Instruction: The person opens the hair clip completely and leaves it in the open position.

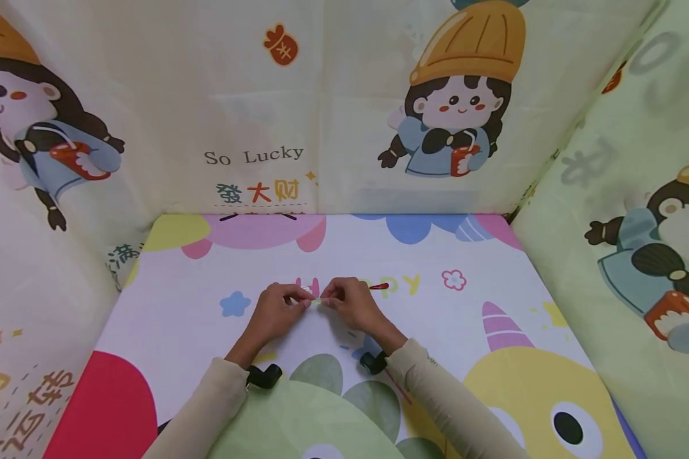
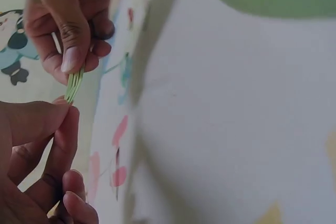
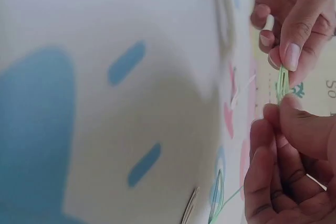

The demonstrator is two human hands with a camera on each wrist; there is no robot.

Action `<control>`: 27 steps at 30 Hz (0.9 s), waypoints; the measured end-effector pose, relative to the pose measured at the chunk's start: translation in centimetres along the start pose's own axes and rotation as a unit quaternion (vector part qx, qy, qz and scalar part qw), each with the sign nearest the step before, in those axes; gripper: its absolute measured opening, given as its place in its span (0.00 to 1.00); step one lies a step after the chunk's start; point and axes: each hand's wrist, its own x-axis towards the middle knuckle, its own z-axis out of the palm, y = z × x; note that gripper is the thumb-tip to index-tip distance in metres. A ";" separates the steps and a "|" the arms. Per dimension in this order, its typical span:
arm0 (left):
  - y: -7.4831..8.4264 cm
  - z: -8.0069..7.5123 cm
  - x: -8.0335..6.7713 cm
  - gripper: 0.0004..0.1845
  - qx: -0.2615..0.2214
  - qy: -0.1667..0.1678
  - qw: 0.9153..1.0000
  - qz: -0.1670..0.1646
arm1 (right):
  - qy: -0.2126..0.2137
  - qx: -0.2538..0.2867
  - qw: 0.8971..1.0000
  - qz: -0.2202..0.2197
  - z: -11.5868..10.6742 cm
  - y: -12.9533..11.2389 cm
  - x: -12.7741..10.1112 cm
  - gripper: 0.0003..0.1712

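Note:
Both hands meet over the middle of the printed table cloth. Between them is a small, thin, pale green thing, too small to name. My left hand pinches one end of it between thumb and forefinger. My right hand pinches the other end. In the left wrist view the green thing shows as a few thin strips side by side, between the left hand below and the right hand above. In the right wrist view the green thing is held just above the cloth.
A small red clip lies on the cloth just right of my right hand. A thin pale strip lies on the cloth nearer to me. Cartoon-printed fabric walls close the table on the left, back and right. Black wrist cameras sit on both sleeves.

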 end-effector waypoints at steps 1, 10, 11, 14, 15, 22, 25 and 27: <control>-0.1 -0.2 0.0 0.05 -0.009 0.001 1.000 -0.002 | 0.001 0.011 1.000 0.001 0.0 0.0 0.0 0.02; -0.1 -1.0 -0.3 0.06 -0.094 -0.007 0.995 -0.020 | 0.022 0.073 0.997 -0.009 0.0 -0.5 0.2 0.03; -0.1 -1.1 -0.4 0.06 -0.101 -0.010 0.995 -0.023 | 0.022 0.082 0.996 -0.007 0.0 -0.6 0.2 0.03; -0.2 -1.2 -0.4 0.07 -0.121 -0.016 0.992 -0.030 | 0.021 0.107 0.994 -0.001 0.0 -0.8 0.3 0.02; -0.2 -1.2 -0.5 0.07 -0.129 -0.019 0.991 -0.034 | 0.019 0.115 0.993 0.002 0.0 -0.8 0.3 0.02; -0.3 -1.2 -0.5 0.08 -0.168 -0.033 0.984 -0.057 | 0.010 0.161 0.987 0.024 -0.2 -0.8 0.4 0.03; -0.2 -1.1 -0.5 0.07 -0.172 -0.033 0.983 -0.060 | 0.006 0.179 0.983 0.033 -0.2 -0.7 0.3 0.03; -0.2 -1.1 -0.5 0.07 -0.176 -0.032 0.982 -0.063 | 0.001 0.192 0.981 0.038 -0.2 -0.7 0.4 0.04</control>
